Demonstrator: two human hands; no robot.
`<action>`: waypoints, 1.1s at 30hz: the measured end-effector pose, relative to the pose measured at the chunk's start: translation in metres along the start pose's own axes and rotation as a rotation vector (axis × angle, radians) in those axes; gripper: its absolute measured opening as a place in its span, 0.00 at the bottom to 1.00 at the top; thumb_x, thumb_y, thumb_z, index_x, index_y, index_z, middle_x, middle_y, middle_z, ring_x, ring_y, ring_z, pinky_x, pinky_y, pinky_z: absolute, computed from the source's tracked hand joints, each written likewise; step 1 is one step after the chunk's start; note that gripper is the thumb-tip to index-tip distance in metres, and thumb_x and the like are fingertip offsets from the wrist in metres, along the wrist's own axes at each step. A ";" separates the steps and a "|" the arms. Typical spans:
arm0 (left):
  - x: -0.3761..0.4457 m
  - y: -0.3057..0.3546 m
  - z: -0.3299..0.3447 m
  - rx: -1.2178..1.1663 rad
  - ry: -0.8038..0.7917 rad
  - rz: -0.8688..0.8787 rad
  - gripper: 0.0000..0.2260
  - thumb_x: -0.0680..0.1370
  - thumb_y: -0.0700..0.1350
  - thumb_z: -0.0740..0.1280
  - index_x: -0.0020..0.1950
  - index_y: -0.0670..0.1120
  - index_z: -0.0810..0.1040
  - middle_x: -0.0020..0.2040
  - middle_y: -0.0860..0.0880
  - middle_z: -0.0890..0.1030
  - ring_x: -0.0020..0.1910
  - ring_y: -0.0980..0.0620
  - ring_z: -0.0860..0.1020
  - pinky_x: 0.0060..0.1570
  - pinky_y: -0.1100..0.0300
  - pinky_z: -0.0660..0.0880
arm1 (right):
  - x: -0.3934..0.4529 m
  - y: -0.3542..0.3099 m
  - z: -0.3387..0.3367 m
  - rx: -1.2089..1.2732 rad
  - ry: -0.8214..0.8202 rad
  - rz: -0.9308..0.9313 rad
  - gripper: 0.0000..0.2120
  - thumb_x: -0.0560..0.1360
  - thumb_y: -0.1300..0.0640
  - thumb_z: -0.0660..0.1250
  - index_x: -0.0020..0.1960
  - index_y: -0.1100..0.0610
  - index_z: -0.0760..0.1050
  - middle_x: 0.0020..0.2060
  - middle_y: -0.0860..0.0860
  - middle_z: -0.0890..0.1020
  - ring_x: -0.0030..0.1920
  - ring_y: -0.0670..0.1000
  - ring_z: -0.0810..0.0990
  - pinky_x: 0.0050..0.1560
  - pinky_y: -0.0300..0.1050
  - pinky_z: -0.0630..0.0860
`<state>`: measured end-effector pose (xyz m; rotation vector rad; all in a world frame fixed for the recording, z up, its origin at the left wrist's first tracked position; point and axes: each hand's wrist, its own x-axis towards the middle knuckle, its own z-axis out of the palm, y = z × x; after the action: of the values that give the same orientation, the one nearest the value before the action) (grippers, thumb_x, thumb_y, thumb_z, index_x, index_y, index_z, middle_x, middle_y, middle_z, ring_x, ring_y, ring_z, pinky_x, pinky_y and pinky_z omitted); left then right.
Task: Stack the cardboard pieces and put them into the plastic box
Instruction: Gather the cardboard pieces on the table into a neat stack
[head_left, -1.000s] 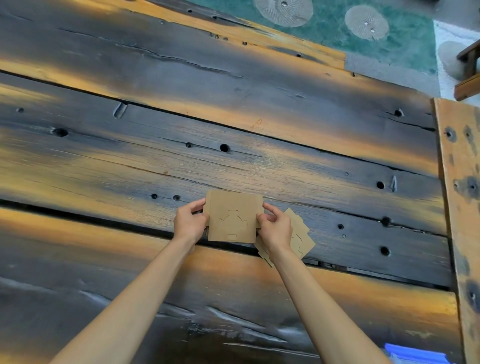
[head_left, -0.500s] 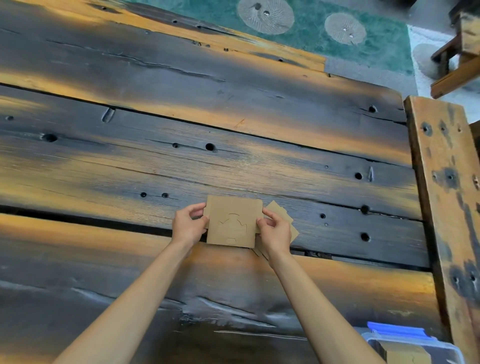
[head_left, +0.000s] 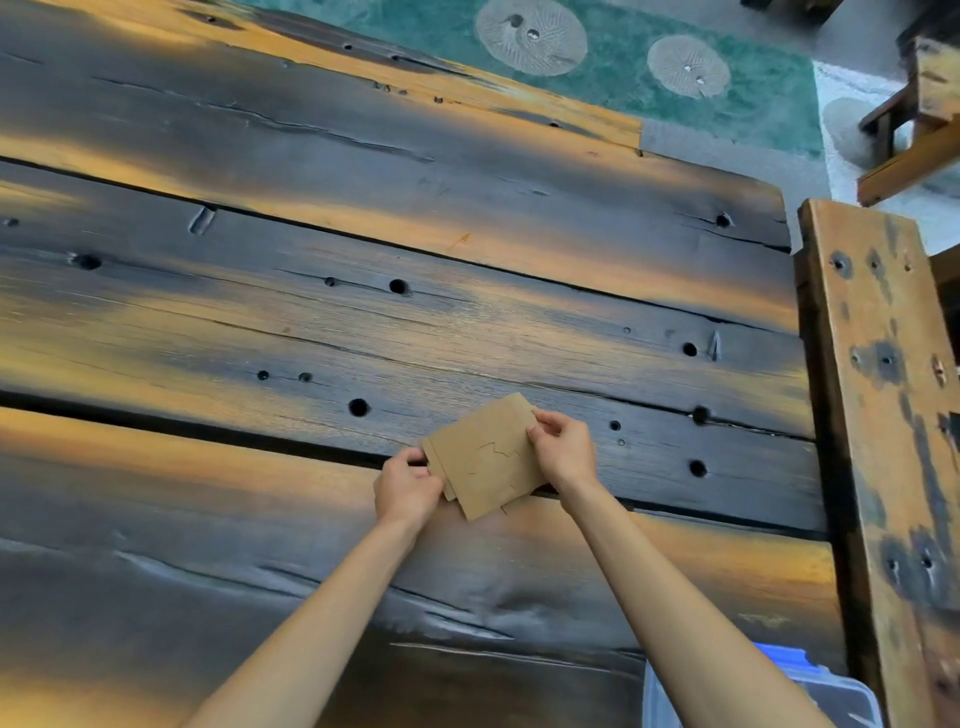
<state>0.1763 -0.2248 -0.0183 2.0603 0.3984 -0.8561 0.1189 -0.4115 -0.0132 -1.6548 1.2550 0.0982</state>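
Stacking step: left hand (head_left: 408, 486) and right hand (head_left: 563, 449) pinch the cards (head_left: 483, 460); next, carry them to the box (head_left: 841, 696).

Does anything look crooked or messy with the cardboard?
A little. The cardboard pieces held between the left hand and right hand aren't squared up: lower edges stick out past the top piece on the left and bottom, and the stack sits tilted. Nothing looks torn or spilled.

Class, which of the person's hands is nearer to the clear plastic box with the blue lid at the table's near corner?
Right. The right hand grips the cardboard stack's side facing the plastic box; the left hand grips the opposite side, farther away.
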 end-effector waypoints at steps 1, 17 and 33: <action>-0.004 0.000 0.008 0.009 -0.010 -0.008 0.12 0.70 0.39 0.73 0.52 0.49 0.81 0.41 0.51 0.85 0.44 0.51 0.82 0.45 0.61 0.73 | 0.006 0.000 -0.005 -0.040 -0.001 0.001 0.15 0.79 0.57 0.66 0.64 0.55 0.81 0.55 0.51 0.84 0.58 0.50 0.81 0.63 0.47 0.75; -0.007 0.003 0.058 0.169 0.051 -0.010 0.12 0.67 0.42 0.72 0.50 0.49 0.82 0.49 0.49 0.87 0.52 0.45 0.83 0.51 0.57 0.77 | 0.048 0.017 -0.017 -0.142 -0.056 -0.027 0.11 0.79 0.56 0.66 0.59 0.51 0.82 0.53 0.50 0.84 0.56 0.50 0.81 0.59 0.49 0.76; 0.003 -0.018 0.029 -0.311 0.005 -0.077 0.24 0.73 0.31 0.69 0.66 0.49 0.73 0.58 0.45 0.79 0.52 0.49 0.81 0.55 0.48 0.80 | 0.037 0.029 -0.002 0.068 -0.111 0.107 0.13 0.76 0.53 0.70 0.60 0.53 0.81 0.51 0.49 0.85 0.53 0.50 0.81 0.58 0.50 0.78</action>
<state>0.1559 -0.2377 -0.0429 1.7695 0.5791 -0.7805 0.1124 -0.4364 -0.0530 -1.5036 1.2489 0.2076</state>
